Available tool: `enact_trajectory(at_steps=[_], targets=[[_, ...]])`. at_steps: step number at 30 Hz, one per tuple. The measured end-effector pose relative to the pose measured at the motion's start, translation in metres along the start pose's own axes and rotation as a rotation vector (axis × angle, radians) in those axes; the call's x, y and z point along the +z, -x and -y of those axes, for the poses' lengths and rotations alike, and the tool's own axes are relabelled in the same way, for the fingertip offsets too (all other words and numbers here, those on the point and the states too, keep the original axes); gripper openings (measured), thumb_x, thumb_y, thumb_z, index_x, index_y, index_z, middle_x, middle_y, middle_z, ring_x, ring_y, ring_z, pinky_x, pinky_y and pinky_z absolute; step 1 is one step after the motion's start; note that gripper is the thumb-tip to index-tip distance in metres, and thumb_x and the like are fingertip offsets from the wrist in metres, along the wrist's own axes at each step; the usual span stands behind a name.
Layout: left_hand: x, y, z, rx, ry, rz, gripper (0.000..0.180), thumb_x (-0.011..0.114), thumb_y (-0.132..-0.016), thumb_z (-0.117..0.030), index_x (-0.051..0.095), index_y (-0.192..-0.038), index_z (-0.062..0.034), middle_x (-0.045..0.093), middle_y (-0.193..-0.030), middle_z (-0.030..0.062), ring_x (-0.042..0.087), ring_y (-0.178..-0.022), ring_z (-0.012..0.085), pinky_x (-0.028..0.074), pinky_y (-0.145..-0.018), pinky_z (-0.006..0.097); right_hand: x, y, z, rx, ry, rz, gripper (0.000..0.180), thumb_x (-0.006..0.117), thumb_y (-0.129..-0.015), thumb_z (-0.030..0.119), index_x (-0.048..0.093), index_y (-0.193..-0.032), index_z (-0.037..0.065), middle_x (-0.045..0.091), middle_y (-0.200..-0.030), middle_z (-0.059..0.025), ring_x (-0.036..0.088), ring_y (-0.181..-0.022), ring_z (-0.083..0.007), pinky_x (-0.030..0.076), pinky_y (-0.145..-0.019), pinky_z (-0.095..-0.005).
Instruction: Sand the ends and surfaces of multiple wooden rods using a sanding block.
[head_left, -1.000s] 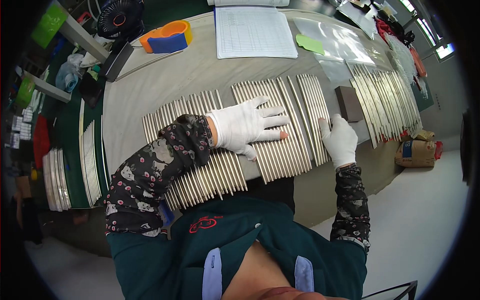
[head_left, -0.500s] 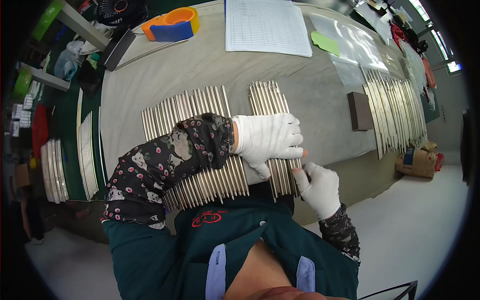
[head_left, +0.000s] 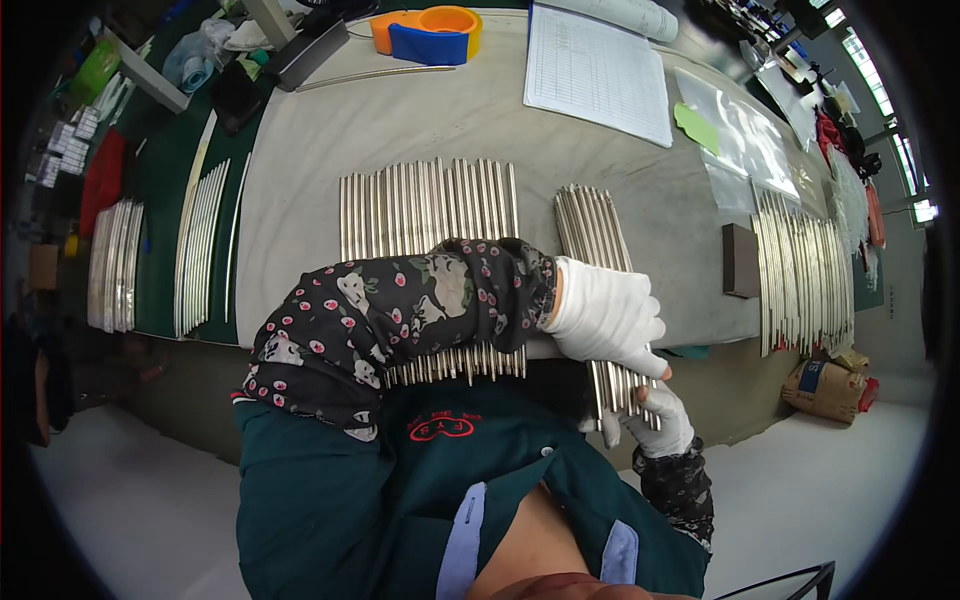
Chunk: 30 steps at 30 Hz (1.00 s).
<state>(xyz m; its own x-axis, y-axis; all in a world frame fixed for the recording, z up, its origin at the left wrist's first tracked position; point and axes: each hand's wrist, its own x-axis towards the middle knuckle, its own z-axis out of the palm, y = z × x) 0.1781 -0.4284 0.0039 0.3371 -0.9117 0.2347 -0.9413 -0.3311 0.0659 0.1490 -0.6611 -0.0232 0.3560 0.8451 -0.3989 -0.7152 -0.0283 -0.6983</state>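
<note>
A narrow bundle of thin silvery metal rods (head_left: 590, 222) lies right of centre, its near ends past the table's front edge. My left hand (head_left: 607, 312), in a white glove with bare fingertips, reaches across and grips the bundle from above. At the near ends, my right hand (head_left: 668, 420), gloved the same way, holds the rods from below, with its thumb at their right side; some of its fingers are hidden under them. A wider row of similar rods (head_left: 430, 205) lies to the left, partly covered by my left forearm.
Further right stand a dark block (head_left: 740, 260) and another row of rods (head_left: 805, 270). Toward the back are an orange and blue tape dispenser (head_left: 430, 38), a ruled paper pad (head_left: 600, 75), a green paper piece (head_left: 696, 128) and clear plastic sheets (head_left: 745, 130). More rods (head_left: 200, 245) lie at left.
The narrow bundle has shifted toward me, its near ends now past the table edge. My right hand has gone from beside the ends to under them. The whole view has turned somewhat.
</note>
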Motion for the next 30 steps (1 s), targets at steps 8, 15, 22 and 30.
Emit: enact_trajectory(at_steps=[8,15,22,30], targets=[[-0.048,-0.026,-0.010,-0.228,0.191,-0.701,0.025,0.064,-0.075,-0.019,0.053,-0.095,-0.0108,0.057,-0.069,0.0081,0.062,-0.064,0.0301,0.048,-0.054,0.039,0.004,0.037,0.051,-0.645,-0.132,0.000,0.073,0.049,-0.092,0.058,0.047,-0.125,-0.007,0.064,-0.098,-0.0255,0.066,-0.064,-0.0357,0.054,-0.045,-0.0404],[-0.041,-0.012,0.004,-0.512,0.523,-1.077,0.046,0.068,-0.071,-0.013,0.049,-0.112,-0.0020,0.062,-0.087,0.0185,0.064,-0.084,0.0369,0.052,-0.072,0.040,0.005,-0.053,0.064,-0.476,0.920,-0.518,0.065,0.078,-0.076,0.040,0.056,-0.121,-0.003,0.059,-0.120,-0.0093,0.055,-0.111,-0.0204,0.042,-0.096,-0.0338],[-0.047,-0.019,0.020,-0.496,0.564,-1.228,0.047,0.067,-0.071,-0.011,0.047,-0.113,-0.0014,0.062,-0.089,0.0158,0.064,-0.081,0.0318,0.052,-0.076,0.037,-0.002,-0.136,0.027,-0.694,1.137,-0.410,0.058,0.077,-0.079,0.014,0.050,-0.128,-0.001,0.061,-0.119,-0.0103,0.058,-0.108,-0.0181,0.046,-0.094,-0.0309],[-0.042,0.001,0.046,-0.988,1.376,-1.518,0.011,0.066,-0.079,-0.001,0.055,-0.084,-0.0011,0.060,-0.066,0.0066,0.060,-0.052,0.0180,0.050,-0.050,0.030,0.054,-0.077,0.065,-0.166,0.526,-0.347,0.044,0.069,-0.070,0.004,0.048,-0.109,0.001,0.058,-0.078,-0.0042,0.060,-0.065,-0.0124,0.050,-0.062,-0.0272]])
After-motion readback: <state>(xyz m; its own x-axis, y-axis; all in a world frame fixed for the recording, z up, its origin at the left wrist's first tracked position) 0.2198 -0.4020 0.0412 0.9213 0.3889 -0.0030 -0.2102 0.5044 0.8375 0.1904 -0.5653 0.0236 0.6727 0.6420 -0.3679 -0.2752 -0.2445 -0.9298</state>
